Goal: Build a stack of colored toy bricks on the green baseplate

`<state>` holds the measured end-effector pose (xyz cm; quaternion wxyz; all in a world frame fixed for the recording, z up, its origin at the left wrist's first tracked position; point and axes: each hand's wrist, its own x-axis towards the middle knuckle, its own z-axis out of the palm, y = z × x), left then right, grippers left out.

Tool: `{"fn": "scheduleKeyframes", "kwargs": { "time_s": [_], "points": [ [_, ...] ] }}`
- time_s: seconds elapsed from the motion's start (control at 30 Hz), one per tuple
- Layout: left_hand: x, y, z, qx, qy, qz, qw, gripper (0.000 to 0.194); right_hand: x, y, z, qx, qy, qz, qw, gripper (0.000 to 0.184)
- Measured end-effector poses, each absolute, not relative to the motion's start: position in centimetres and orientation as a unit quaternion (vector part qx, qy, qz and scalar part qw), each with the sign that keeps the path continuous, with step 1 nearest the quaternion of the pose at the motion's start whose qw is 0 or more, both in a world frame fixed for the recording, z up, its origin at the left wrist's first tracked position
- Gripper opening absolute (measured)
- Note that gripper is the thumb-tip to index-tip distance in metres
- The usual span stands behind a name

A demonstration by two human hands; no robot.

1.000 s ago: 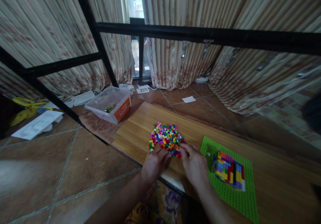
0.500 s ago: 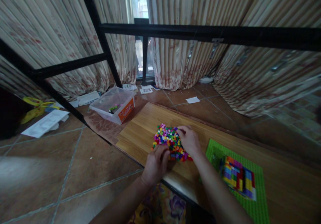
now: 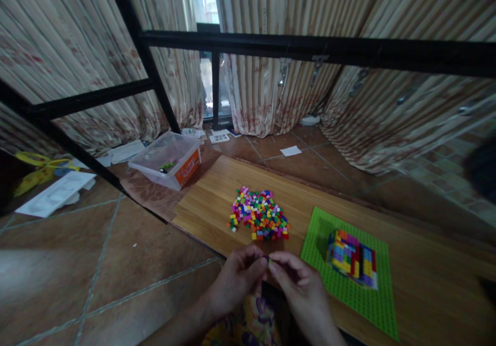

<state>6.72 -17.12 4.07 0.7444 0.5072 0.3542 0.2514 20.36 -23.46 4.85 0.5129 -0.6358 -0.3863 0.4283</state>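
Observation:
My left hand (image 3: 242, 273) and my right hand (image 3: 300, 286) meet fingertip to fingertip over the near edge of the wooden board. Both are closed in a pinch. A tiny dark building brick (image 3: 266, 258) shows between the fingertips; a speck of green sits beside it, mostly hidden. Just beyond lies a loose pile of small coloured bricks (image 3: 261, 211). On the right, a green studded baseplate (image 3: 315, 232) carries a block-shaped build of multicoloured bricks (image 3: 352, 258), some distance from my right hand.
The wooden board (image 3: 217, 181) bears the pile and baseplate. At its far left end stands a clear plastic box (image 3: 155, 155) with an orange label and a few pieces inside. Black metal bars (image 3: 271, 44) cross ahead, before curtains. White trays (image 3: 58, 193) and papers lie on the tiled floor.
Both hands have drawn back from the brick pile towards me and come together, pinching small pieces. The pile is now uncovered. The view has shifted slightly to the right.

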Motion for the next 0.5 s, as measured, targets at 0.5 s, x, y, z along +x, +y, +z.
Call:
{"fn": "scheduleKeyframes", "kwargs": {
  "time_s": [0.5],
  "points": [
    [7.0, -18.5, 3.8, 0.471, 0.398, 0.237, 0.751, 0.032, 22.4, -24.9, 3.0, -0.694, -0.334, 0.369, 0.519, 0.029]
  ]
}}
